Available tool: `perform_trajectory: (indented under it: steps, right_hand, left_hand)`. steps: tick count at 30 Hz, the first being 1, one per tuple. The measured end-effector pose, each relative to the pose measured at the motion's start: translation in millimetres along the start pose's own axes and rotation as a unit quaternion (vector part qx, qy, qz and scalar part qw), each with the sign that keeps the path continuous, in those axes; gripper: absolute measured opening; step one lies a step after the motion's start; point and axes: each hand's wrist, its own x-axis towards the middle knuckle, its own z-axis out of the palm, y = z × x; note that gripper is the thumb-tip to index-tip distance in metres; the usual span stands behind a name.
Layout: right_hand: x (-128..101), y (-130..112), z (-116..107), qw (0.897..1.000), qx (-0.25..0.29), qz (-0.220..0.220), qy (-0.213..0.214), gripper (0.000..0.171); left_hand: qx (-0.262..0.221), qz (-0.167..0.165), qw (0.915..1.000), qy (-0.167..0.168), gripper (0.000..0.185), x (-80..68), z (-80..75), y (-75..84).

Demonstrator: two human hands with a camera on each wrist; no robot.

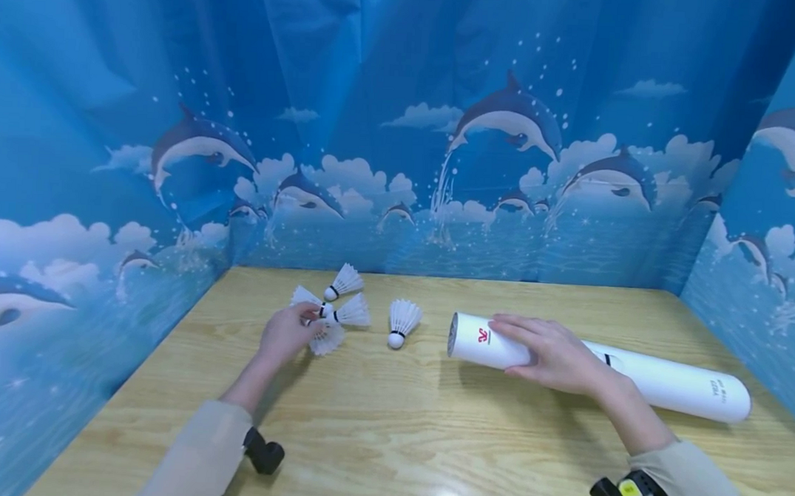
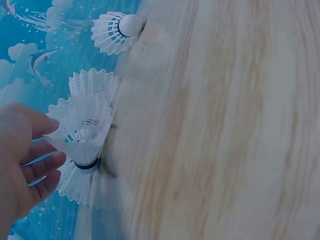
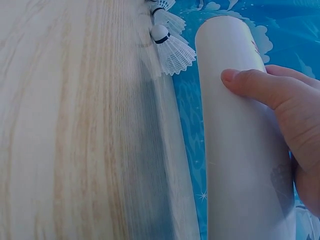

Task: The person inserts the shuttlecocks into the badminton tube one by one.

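- Hands work on a wooden table (image 1: 390, 425) with blue dolphin walls (image 1: 403, 130) around it.
- The left hand (image 1: 290, 332) curls its fingers (image 2: 42, 167) around one white shuttlecock (image 2: 82, 132) in a little bunch of shuttlecocks (image 1: 331, 308) on the far left (I cannot tell if it is lifted).
- Another shuttlecock (image 1: 402, 322) lies alone, between the bunch and the tube.
- The right hand (image 1: 553, 355) holds the long white tube (image 1: 665, 378), thumb (image 3: 255, 85) and fingers wrapped around it.
- The tube lies flat on the right, open end facing left.
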Motion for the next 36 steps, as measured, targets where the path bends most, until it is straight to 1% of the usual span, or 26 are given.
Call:
perform_trajectory:
  steps: [5, 9, 12, 16, 19, 23, 31, 36]
  right_hand:
    - [-0.7, -0.1, 0.3, 1.000, 0.000, -0.001, 0.001, 0.075]
    - [0.1, 0.2, -0.5, 1.000, 0.000, -0.001, -0.001, 0.075]
    - [0.5, 0.6, -1.6, 1.000, 0.000, 0.000, -0.003, 0.075]
    - [0.5, 1.1, -2.6, 1.000, 0.000, 0.002, -0.005, 0.075]
    - [0.3, 1.2, -3.0, 1.000, 0.001, 0.004, -0.005, 0.074]
    - [0.1, 1.3, -3.1, 1.000, 0.002, 0.005, -0.005, 0.074]
    - [0.0, 1.4, -2.2, 1.000, 0.001, -0.001, 0.001, 0.075]
    - [-0.2, 1.1, -1.1, 1.000, 0.003, -0.005, 0.004, 0.076]
  left_hand:
    - [-0.014, 0.003, 0.9986, 0.051, 0.015, -1.1, -5.1, -2.7]
    - [-0.031, 0.010, 0.9970, 0.071, 0.013, -1.0, -9.3, -2.9]
    - [-0.038, 0.011, 0.9969, 0.068, 0.013, -1.0, -11.4, -2.2]
    - [-0.060, 0.012, 0.9957, 0.069, 0.014, -0.7, -12.6, -0.4]
    - [-0.080, 0.013, 0.9947, 0.064, 0.015, -0.2, -13.4, 3.9]
    - [-0.101, 0.015, 0.9936, 0.047, 0.015, 1.1, -13.2, 12.7]
    - [-0.151, 0.032, 0.9878, 0.023, 0.016, 0.1, -4.1, 29.0]
    - [-0.176, 0.035, 0.9837, 0.008, 0.014, -2.1, 3.1, 37.8]
